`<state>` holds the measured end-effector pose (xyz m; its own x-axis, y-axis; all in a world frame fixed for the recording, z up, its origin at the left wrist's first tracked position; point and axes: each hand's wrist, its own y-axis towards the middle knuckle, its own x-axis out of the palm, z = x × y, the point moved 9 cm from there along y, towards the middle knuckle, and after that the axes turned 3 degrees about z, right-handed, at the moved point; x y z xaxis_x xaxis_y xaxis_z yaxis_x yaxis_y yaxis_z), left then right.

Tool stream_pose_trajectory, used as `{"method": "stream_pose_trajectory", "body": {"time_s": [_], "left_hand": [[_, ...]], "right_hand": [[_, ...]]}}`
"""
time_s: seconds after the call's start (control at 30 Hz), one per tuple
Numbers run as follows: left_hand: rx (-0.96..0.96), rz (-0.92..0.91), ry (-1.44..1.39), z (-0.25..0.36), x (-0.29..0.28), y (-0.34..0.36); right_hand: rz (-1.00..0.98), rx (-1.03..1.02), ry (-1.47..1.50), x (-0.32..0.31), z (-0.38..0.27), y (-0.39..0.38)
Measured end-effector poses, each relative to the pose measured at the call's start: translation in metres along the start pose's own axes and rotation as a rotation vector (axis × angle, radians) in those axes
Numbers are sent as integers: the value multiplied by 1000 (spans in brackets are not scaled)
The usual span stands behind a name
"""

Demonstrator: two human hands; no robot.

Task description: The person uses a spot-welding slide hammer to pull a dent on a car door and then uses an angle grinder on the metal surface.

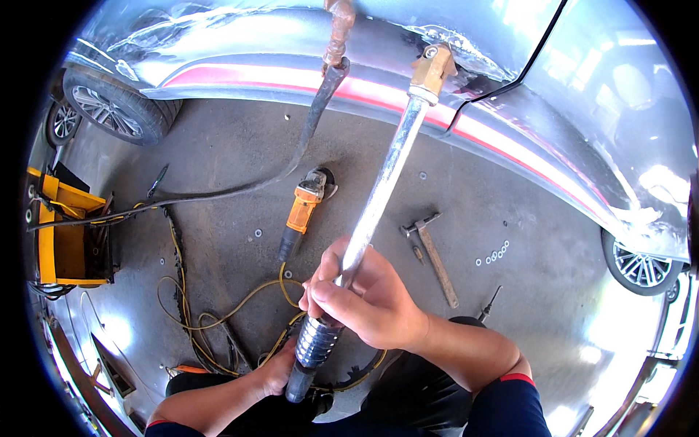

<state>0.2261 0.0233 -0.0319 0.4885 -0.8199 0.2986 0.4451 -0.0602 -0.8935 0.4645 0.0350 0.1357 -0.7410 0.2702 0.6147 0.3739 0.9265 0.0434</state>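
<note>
A slide-hammer dent puller [388, 171] slants up from my lap to the dented silver car side [240, 36]. Its brass-coloured head [431, 73] is at the damaged panel; whether it is fixed there I cannot tell. My right hand [375, 302] is closed round the chrome rod, just above the black ribbed grip [318, 342]. Lower down, my left hand [278, 370] is closed at the dark handle end, its fingers mostly hidden behind it. A copper-coloured clamp [338, 36] with a thick black cable [309, 131] hangs against the car further left.
An orange angle grinder [302, 207] lies on the grey floor, its yellow cord looping towards my legs. Right of the rod are a hammer [435, 262] and several washers [495, 255]. A yellow machine [69, 233] stands at the left; car wheels [109, 105] flank the work area.
</note>
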Motion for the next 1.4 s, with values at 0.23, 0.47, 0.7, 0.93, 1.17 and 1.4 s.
{"method": "stream_pose_trajectory", "body": {"time_s": [0.23, 0.47, 0.7, 0.93, 1.17, 1.4], "left_hand": [[4, -24, -80, -9, 12, -9], [52, 119, -49, -15, 12, -34], [-13, 234, -169, -50, 12, -70], [-4, 172, -229, -22, 53, -117], [-18, 325, -290, -50, 33, -124], [-29, 353, -258, -51, 34, -127]], "right_hand": [[-16, -77, 89, 6, -5, -3], [-64, 185, 272, 22, 9, 4], [-61, -25, 400, 0, -63, 57], [-190, 245, 407, 59, 5, -28], [-105, 37, 478, 17, -65, 38], [-114, 252, 393, 61, 15, -32]]}}
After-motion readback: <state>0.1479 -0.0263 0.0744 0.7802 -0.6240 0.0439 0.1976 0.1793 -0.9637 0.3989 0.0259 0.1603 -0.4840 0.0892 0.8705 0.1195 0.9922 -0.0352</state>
